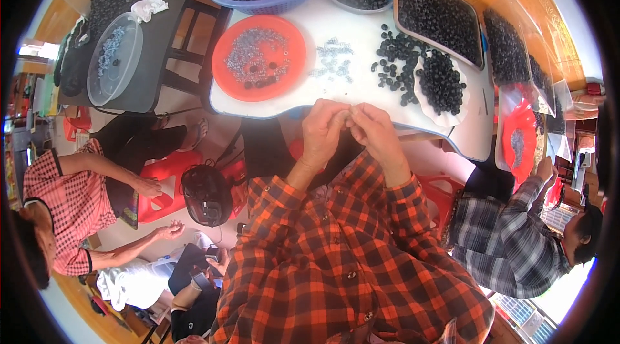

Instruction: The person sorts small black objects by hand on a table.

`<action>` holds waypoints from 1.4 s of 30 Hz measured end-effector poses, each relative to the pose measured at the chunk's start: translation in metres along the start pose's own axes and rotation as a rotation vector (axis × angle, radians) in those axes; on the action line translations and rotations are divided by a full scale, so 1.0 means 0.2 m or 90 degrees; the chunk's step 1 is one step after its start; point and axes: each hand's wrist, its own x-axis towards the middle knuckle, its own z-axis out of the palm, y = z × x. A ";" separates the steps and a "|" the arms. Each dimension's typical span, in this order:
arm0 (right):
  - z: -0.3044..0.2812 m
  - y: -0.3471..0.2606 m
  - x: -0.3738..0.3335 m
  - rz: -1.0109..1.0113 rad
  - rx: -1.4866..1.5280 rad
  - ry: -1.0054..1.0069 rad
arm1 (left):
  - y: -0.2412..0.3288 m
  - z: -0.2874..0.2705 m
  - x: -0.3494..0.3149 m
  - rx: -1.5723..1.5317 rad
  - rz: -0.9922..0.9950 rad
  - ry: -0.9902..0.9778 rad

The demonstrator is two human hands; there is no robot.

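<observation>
My left hand (321, 130) and my right hand (376, 130) meet fingertip to fingertip above the front edge of the white table (278, 104). Both are pinched closed on something too small to make out. Ahead of them lies a loose group of small clear pieces (334, 59). Left of that, a round red tray (223, 79) bears many clear pieces and some black ones. To the right are a spread of small black round parts (395, 53) and a white scalloped plate (431, 110) heaped with more black parts.
A blue basket (271, 6) and a metal tray (479, 60), both full of black parts, stand at the back. A person in a pink checked shirt (71, 208) sits left, another in grey plaid (497, 241) right. A black bag-like object (206, 195) rests left of me.
</observation>
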 end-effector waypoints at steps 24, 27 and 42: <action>0.14 0.07 0.00 -0.435 -0.558 0.152 | -0.11 0.03 -0.04 -0.015 -0.184 0.074; 0.13 0.07 0.01 -0.453 -0.575 0.150 | -0.07 0.02 -0.02 -0.055 -0.233 0.076; 0.02 0.07 0.10 -0.465 -0.650 0.246 | -0.02 -0.04 0.00 -0.344 -0.384 0.090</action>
